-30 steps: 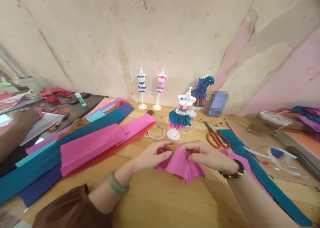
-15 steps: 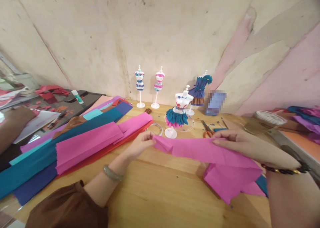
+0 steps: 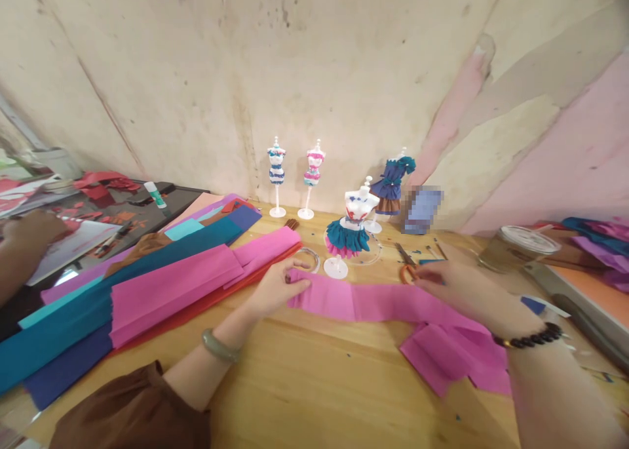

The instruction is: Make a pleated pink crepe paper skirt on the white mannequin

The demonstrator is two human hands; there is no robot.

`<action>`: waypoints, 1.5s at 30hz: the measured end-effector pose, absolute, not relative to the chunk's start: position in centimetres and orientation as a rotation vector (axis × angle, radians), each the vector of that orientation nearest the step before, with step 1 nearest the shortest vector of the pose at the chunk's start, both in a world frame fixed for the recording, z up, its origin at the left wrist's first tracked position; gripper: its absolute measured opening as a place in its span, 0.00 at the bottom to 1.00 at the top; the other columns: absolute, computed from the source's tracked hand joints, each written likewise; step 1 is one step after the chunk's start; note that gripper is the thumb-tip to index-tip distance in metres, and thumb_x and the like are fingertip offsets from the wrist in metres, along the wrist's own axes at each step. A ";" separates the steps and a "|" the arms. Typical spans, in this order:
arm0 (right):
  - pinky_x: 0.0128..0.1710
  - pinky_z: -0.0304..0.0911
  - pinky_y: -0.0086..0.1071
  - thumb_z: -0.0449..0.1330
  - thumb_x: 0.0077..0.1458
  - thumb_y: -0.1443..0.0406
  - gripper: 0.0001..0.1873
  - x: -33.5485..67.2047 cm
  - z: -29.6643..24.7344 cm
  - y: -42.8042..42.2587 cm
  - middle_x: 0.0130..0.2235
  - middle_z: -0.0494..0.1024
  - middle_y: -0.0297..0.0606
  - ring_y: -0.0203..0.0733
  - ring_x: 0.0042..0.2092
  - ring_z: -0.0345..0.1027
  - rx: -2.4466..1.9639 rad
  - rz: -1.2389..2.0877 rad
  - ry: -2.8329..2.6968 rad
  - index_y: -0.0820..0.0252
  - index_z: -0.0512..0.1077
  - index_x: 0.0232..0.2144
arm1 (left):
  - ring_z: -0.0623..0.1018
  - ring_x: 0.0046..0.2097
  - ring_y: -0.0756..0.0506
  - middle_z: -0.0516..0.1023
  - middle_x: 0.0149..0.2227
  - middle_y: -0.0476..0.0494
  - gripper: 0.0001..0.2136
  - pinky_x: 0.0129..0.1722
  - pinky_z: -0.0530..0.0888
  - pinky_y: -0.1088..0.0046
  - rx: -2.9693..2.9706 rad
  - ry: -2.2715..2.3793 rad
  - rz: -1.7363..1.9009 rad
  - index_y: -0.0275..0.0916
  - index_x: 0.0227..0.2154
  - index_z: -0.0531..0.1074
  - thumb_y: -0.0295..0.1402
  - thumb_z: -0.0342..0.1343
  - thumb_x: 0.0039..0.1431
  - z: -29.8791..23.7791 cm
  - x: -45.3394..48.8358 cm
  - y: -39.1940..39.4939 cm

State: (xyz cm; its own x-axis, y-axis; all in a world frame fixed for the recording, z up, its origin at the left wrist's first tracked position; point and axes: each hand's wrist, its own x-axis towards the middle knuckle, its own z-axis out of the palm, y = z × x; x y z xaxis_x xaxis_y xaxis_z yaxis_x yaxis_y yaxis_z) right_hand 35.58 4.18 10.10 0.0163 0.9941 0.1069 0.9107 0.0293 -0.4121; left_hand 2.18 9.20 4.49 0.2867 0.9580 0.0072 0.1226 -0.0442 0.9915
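Observation:
A long strip of pink crepe paper (image 3: 378, 303) lies stretched across the wooden table (image 3: 314, 383). My left hand (image 3: 275, 288) pinches its left end, fingers closed on the paper. My right hand (image 3: 462, 292) rests on the strip's right part, fingers curled over its top edge, above a loosely folded bunch of the same paper (image 3: 452, 357). Orange-handled scissors (image 3: 407, 265) lie just behind my right hand.
Folded pink, teal, blue and red crepe sheets (image 3: 147, 285) lie at the left. Small dress-form mannequins (image 3: 351, 229) stand by the wall, with a clear tape ring (image 3: 305, 259) nearby. A lidded jar (image 3: 511, 247) sits at the right. Another person's hand (image 3: 29, 229) works at far left.
A second ago both hands held the pink paper bunched together. They have drawn apart, unfolding it into a long strip, which now lies lower on the table.

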 end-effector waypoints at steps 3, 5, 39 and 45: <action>0.50 0.65 0.43 0.59 0.56 0.56 0.17 29.4 9.9 3.4 0.50 0.80 0.46 0.53 0.49 0.73 -1.569 0.683 -2.047 0.56 0.78 0.44 | 0.70 0.25 0.51 0.73 0.25 0.52 0.19 0.24 0.64 0.77 1.615 1.024 0.838 0.36 0.43 0.74 0.31 0.65 0.45 4.7 3.4 7.6; 0.55 0.61 0.43 0.62 0.55 0.55 0.23 26.0 9.4 3.1 0.54 0.77 0.43 0.53 0.54 0.69 -1.372 0.886 -2.101 0.55 0.74 0.52 | 0.73 0.28 0.50 0.77 0.31 0.48 0.17 0.26 0.67 0.76 1.650 0.888 0.794 0.37 0.43 0.73 0.30 0.62 0.48 4.8 4.0 6.7; 0.26 0.50 0.28 0.58 0.57 0.46 0.23 27.5 5.5 5.3 0.24 0.63 0.28 0.33 0.26 0.54 -1.409 1.253 -2.201 0.58 0.68 0.25 | 0.66 0.23 0.55 0.68 0.21 0.54 0.26 0.24 0.60 0.79 1.157 0.880 0.774 0.35 0.22 0.67 0.52 0.71 0.33 2.8 4.5 7.9; 0.31 0.59 0.30 0.62 0.54 0.48 0.19 26.5 6.0 5.1 0.29 0.73 0.32 0.39 0.31 0.64 -1.388 1.156 -2.137 0.58 0.75 0.31 | 0.64 0.23 0.54 0.65 0.21 0.55 0.24 0.23 0.60 0.77 1.316 0.898 0.890 0.38 0.24 0.65 0.54 0.65 0.43 2.9 5.3 7.1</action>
State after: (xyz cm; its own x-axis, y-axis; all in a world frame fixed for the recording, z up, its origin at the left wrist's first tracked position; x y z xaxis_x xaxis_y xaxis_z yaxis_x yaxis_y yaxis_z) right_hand 26.49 5.12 5.97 -0.4637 0.8748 -0.1406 0.5963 0.1907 -0.7798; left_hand 5.27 7.11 2.94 0.3994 0.9160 -0.0365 -0.0278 0.0519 0.9983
